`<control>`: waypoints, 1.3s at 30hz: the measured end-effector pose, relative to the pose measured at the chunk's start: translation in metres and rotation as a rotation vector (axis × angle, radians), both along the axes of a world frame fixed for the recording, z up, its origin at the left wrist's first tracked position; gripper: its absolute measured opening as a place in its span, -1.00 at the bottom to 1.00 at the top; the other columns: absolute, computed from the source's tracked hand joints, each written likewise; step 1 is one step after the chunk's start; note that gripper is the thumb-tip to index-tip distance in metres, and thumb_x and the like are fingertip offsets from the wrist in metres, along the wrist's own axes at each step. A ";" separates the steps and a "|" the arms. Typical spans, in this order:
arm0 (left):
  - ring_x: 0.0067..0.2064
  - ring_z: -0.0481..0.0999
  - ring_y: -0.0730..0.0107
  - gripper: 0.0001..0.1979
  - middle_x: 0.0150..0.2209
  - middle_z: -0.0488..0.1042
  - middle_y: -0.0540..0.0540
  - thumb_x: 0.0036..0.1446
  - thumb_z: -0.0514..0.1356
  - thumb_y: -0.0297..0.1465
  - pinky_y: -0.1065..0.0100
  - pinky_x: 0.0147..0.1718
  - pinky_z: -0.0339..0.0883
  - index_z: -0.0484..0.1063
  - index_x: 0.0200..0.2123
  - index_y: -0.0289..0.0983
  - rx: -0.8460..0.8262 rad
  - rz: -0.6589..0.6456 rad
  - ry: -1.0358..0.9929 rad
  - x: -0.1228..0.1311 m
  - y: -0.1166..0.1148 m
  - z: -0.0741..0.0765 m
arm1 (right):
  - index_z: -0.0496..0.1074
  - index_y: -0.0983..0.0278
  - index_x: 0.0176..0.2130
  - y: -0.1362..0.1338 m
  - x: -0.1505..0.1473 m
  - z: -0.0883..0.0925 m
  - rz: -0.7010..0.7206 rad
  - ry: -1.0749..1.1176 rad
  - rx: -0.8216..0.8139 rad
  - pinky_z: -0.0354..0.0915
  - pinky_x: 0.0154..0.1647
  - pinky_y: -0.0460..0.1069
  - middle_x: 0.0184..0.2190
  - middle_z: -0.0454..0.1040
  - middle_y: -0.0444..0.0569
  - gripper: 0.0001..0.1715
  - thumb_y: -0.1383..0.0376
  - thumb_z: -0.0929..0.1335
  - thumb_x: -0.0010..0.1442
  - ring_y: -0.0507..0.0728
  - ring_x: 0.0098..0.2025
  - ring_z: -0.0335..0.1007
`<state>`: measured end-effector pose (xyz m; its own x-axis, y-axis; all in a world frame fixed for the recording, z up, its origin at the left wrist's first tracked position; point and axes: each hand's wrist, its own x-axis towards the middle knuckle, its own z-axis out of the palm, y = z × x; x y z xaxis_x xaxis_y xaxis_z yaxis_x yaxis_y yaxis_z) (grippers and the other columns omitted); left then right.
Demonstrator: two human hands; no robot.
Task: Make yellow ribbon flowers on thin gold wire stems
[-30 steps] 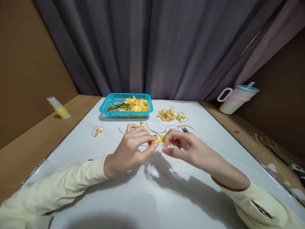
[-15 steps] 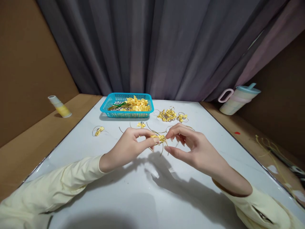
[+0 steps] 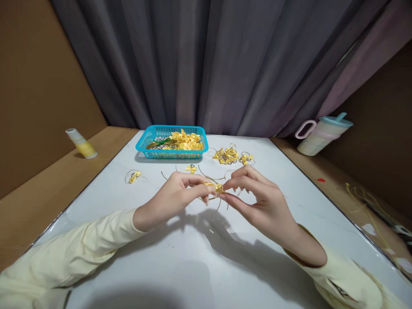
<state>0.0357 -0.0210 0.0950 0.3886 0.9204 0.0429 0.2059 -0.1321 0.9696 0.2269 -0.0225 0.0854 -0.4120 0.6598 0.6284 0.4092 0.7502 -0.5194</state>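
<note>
Pinched between the thumb and fingers of my left hand [image 3: 175,197] is a small yellow ribbon bow [image 3: 219,187], held above the table. My right hand [image 3: 264,199] has its thumb and forefinger closed at the bow's right end, on a thin gold cord. Its other fingers are curled loosely. Thin cord ends [image 3: 218,205] hang below the bow. Much of the bow is hidden by my fingertips. Just behind my hands lie another yellow bow with a silvery bead [image 3: 191,168] and loose cords [image 3: 210,177].
A blue basket [image 3: 171,151] holds yellow bows and silvery pieces. A pile of finished-looking bows with cords [image 3: 227,155] lies right of it. A corded bow [image 3: 133,176] sits left. Beyond the white table [image 3: 193,274] stand a yellow-white tube [image 3: 82,143] and a lidded cup [image 3: 322,135].
My right thumb and forefinger, apart before, have come together at the bow's right end. My right forearm has shifted slightly left. My left hand has barely moved.
</note>
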 end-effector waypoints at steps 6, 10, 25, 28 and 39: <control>-0.39 0.36 0.50 -0.74 -0.51 0.41 0.07 0.13 0.15 -0.38 0.42 -0.34 0.18 0.40 -0.59 -0.28 0.034 0.001 0.005 -0.001 0.000 0.000 | 0.39 0.29 -0.30 0.001 0.002 0.003 0.122 -0.047 -0.003 0.20 -0.31 -0.04 -0.39 0.25 -0.08 -0.87 0.49 0.35 0.12 0.04 -0.31 0.21; -0.39 0.39 0.51 -0.75 -0.51 0.44 0.08 0.13 0.16 -0.40 0.42 -0.34 0.19 0.41 -0.60 -0.27 0.101 0.009 0.016 0.001 -0.001 0.001 | 0.36 0.31 -0.32 0.002 0.005 0.006 0.175 -0.102 -0.136 0.18 -0.24 -0.03 -0.35 0.26 -0.06 -0.90 0.47 0.35 0.10 0.05 -0.27 0.19; -0.44 0.39 0.44 -0.91 -0.54 0.46 0.05 0.10 0.17 -0.49 0.22 -0.22 0.08 0.44 -0.43 -0.28 0.851 0.137 0.274 0.002 0.000 -0.016 | 0.26 0.24 -0.34 0.003 0.009 0.011 0.151 -0.082 -0.536 0.14 -0.33 -0.06 -0.39 0.24 -0.12 -0.88 0.33 0.34 0.10 0.03 -0.37 0.12; -0.44 0.38 0.42 -0.90 -0.54 0.47 0.05 0.10 0.18 -0.48 0.23 -0.23 0.09 0.44 -0.46 -0.28 0.768 0.138 0.267 0.001 0.003 -0.012 | 0.23 0.23 -0.19 0.003 0.014 0.014 0.019 -0.095 -0.427 0.17 -0.34 -0.05 -0.37 0.23 -0.11 -0.74 0.36 0.32 0.08 0.04 -0.37 0.14; -0.36 0.41 0.38 -0.81 -0.52 0.49 0.03 0.10 0.18 -0.40 0.28 -0.24 0.20 0.45 -0.55 -0.25 0.440 0.101 0.216 0.000 0.003 -0.002 | 0.44 0.30 -0.20 0.013 0.035 0.028 0.083 -0.554 -0.475 0.09 -0.61 -0.13 -0.62 0.39 -0.16 -0.68 0.12 0.26 0.23 -0.05 -0.69 0.14</control>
